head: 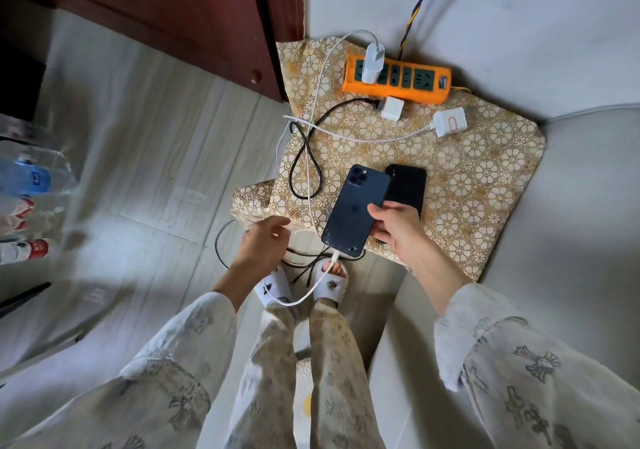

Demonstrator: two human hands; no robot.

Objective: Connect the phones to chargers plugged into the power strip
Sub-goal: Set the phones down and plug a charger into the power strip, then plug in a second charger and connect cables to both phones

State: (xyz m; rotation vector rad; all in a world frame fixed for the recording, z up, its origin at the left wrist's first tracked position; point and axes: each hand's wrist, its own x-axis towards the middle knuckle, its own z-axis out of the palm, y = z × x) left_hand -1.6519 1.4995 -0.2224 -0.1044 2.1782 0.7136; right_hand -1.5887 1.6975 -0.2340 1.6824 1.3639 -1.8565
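Right hand (394, 230) gripped the blue phone (356, 211) by its side, back up, over the cloth's (485, 185) near edge, a white cable (320, 284) plugged into its bottom end. Left hand (265, 244) hung loosely apart, holding nothing. Black phone (408, 185) lay partly beneath. Strip (396, 79) sat at the far edge, one charger (372, 62) plugged in.

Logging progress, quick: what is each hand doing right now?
Left hand: open, holding nothing.
Right hand: closed on the blue phone.
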